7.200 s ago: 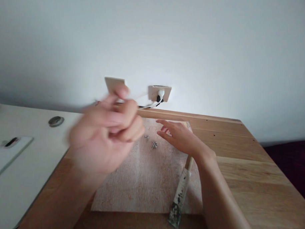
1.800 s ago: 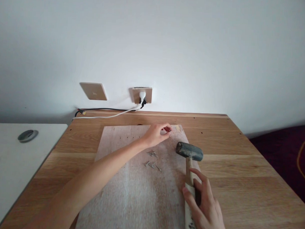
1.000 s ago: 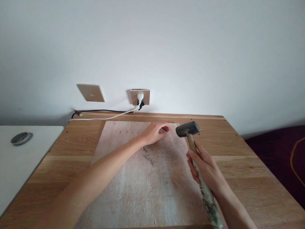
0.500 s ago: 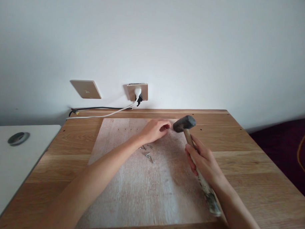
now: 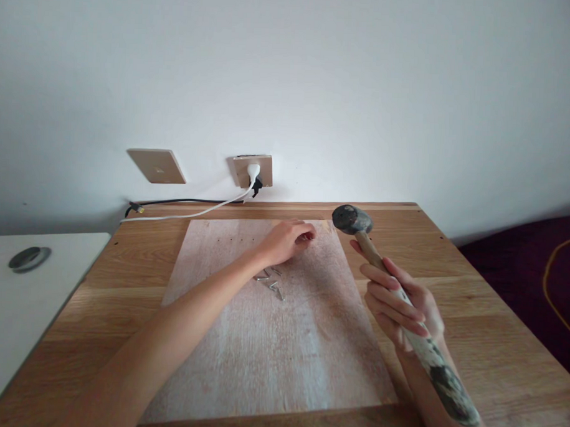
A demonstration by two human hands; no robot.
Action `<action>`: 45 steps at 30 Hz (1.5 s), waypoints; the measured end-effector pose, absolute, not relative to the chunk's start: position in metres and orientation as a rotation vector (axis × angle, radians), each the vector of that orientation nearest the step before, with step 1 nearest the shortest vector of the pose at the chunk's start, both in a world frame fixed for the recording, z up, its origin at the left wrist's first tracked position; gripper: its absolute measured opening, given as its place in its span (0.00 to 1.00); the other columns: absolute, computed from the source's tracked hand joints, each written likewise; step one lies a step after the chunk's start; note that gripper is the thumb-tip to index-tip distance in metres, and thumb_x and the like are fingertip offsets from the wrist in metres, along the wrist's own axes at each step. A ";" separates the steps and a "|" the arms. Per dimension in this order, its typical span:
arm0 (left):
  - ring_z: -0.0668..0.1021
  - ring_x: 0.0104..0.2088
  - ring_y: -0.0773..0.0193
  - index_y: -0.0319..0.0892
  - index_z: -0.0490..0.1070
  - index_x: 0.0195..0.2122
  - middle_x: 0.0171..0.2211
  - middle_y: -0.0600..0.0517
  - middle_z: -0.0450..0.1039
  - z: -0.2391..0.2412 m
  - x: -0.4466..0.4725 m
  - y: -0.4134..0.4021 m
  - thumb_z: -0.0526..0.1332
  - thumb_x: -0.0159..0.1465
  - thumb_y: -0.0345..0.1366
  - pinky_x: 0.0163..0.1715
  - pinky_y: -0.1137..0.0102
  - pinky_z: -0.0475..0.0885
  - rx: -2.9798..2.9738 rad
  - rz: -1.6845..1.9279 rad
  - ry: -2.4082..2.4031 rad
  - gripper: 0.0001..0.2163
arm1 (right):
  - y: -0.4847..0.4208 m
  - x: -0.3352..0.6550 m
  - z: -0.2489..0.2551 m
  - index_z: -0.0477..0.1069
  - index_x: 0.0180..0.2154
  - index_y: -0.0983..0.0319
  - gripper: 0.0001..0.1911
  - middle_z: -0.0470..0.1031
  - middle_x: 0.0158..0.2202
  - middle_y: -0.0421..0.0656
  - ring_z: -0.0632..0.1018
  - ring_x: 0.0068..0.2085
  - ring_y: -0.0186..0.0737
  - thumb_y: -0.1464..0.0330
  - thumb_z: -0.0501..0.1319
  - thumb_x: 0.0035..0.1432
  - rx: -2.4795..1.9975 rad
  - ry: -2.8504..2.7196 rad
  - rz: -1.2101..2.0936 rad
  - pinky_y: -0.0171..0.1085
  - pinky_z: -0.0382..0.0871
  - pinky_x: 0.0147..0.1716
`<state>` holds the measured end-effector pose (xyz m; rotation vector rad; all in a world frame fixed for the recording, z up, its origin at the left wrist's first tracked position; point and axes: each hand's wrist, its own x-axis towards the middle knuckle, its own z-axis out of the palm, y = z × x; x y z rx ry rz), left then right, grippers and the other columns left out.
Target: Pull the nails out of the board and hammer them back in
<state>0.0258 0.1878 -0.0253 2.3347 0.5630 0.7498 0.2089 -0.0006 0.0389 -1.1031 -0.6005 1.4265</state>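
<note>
My right hand (image 5: 403, 305) is wrapped round the worn, paint-marked wooden handle of a mallet (image 5: 353, 219) with a dark, blunt head. The head is raised above the far right of a pale wooden board (image 5: 280, 350). My left hand (image 5: 291, 242) rests near the board's far edge, its thumb and fingers brought together in a pinch. Whatever is between those fingertips is too small and shaded to make out. Several loose nails (image 5: 273, 283) lie on the board just nearer than my left hand. A row of small dark dots (image 5: 231, 239) runs along the board left of it.
The board lies on a wooden table (image 5: 450, 306) against a white wall. A socket (image 5: 265, 170) with a white plug and a wall plate (image 5: 158, 166) sit behind. Cables (image 5: 186, 217) cross the table's back left. A white surface (image 5: 38, 317) stands left, dark purple cloth (image 5: 508, 258) right.
My right hand has moved right and turned over, swinging the mallet's head up and away from my left hand. My left hand stays at the same place on the board. The view shifts slightly.
</note>
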 end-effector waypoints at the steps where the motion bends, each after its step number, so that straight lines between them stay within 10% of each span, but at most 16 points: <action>1: 0.78 0.37 0.64 0.40 0.77 0.38 0.37 0.50 0.79 -0.025 0.026 0.188 0.62 0.65 0.23 0.43 0.67 0.73 2.336 0.747 0.562 0.07 | -0.001 0.209 0.039 0.75 0.58 0.61 0.24 0.45 0.27 0.27 0.29 0.18 0.23 0.60 0.49 0.71 -1.097 -0.600 1.424 0.19 0.22 0.07; 6: 0.78 0.38 0.64 0.41 0.77 0.39 0.38 0.50 0.80 -0.025 0.026 0.189 0.63 0.65 0.24 0.43 0.67 0.72 2.344 0.749 0.562 0.07 | -0.001 0.211 0.040 0.75 0.55 0.59 0.24 0.46 0.26 0.27 0.31 0.17 0.24 0.56 0.49 0.71 -1.165 -0.655 1.384 0.20 0.25 0.07; 11: 0.79 0.39 0.63 0.41 0.78 0.39 0.38 0.50 0.80 -0.027 0.026 0.190 0.63 0.67 0.26 0.43 0.67 0.72 2.340 0.761 0.546 0.05 | 0.002 0.206 0.038 0.75 0.48 0.61 0.23 0.59 0.20 0.31 0.54 0.12 0.28 0.51 0.53 0.67 -1.517 -0.817 1.232 0.27 0.52 0.06; 16: 0.80 0.41 0.62 0.41 0.78 0.39 0.38 0.50 0.81 -0.027 0.026 0.189 0.64 0.66 0.25 0.45 0.66 0.73 2.354 0.772 0.562 0.06 | 0.000 0.206 0.024 0.69 0.65 0.62 0.30 0.72 0.24 0.36 0.72 0.17 0.35 0.56 0.52 0.68 -1.941 -1.267 0.696 0.34 0.68 0.19; 23: 0.80 0.41 0.61 0.42 0.78 0.40 0.38 0.50 0.81 -0.028 0.026 0.189 0.65 0.67 0.29 0.45 0.66 0.72 2.351 0.758 0.601 0.04 | 0.001 0.209 0.012 0.70 0.66 0.65 0.32 0.77 0.26 0.43 0.75 0.22 0.43 0.56 0.51 0.68 -2.066 -1.507 0.495 0.41 0.68 0.30; 32: 0.81 0.39 0.63 0.41 0.76 0.40 0.37 0.51 0.81 -0.027 0.026 0.188 0.64 0.66 0.26 0.42 0.68 0.72 2.294 0.755 0.600 0.04 | 0.005 0.223 0.026 0.71 0.55 0.66 0.30 0.62 0.23 0.33 0.62 0.19 0.31 0.52 0.62 0.60 -1.491 -0.919 1.452 0.33 0.55 0.17; 37: 0.82 0.41 0.63 0.42 0.74 0.44 0.39 0.50 0.82 -0.030 0.028 0.189 0.64 0.64 0.24 0.44 0.68 0.74 2.200 0.781 0.602 0.09 | 0.003 0.213 0.030 0.72 0.49 0.63 0.23 0.68 0.25 0.36 0.70 0.21 0.33 0.55 0.65 0.58 -1.392 -0.818 1.416 0.33 0.63 0.16; 45: 0.81 0.36 0.64 0.41 0.72 0.43 0.36 0.51 0.80 -0.034 0.032 0.191 0.69 0.61 0.27 0.39 0.70 0.74 2.098 0.798 0.660 0.11 | -0.002 0.209 0.027 0.55 0.72 0.59 0.43 0.64 0.15 0.27 0.62 0.12 0.31 0.54 0.66 0.63 -1.634 -1.064 1.005 0.29 0.58 0.11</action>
